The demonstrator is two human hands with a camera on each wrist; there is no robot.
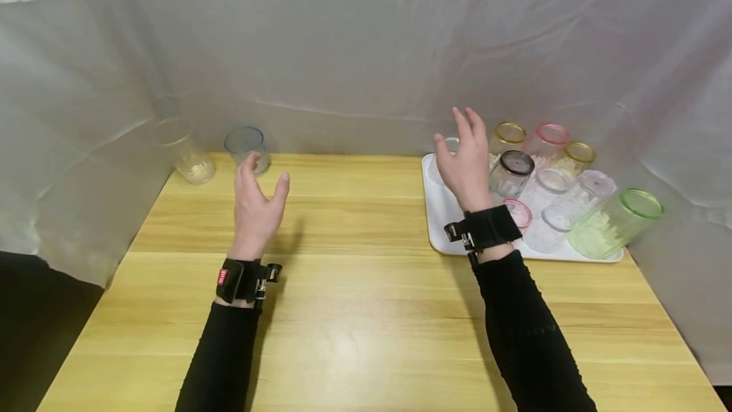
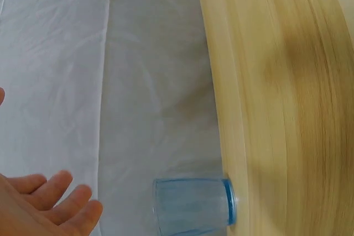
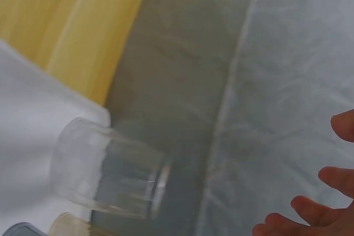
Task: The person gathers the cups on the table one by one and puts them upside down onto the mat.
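Observation:
My left hand (image 1: 257,212) is held over the left part of the table, thumb and fingers spread, holding nothing. Just beyond its fingertips in the head view is a blue-tinted glass (image 1: 246,140), which also shows in the left wrist view, its thick blue base (image 2: 231,202) on the table. Farther left, a taller clear glass (image 1: 189,154) stands near the cloth. Over the left side of a white tray (image 1: 440,227), my right hand (image 1: 466,167) is raised with fingers apart and nothing in it. Partly hidden behind it is a clear glass (image 3: 110,169) on the tray.
Several more glasses crowd the tray, among them a dark one (image 1: 511,173), a pink one (image 1: 548,140) and a tall green one (image 1: 617,224) at the right end. Pale cloth (image 1: 354,49) hangs along the back and sides of the wooden table (image 1: 354,310).

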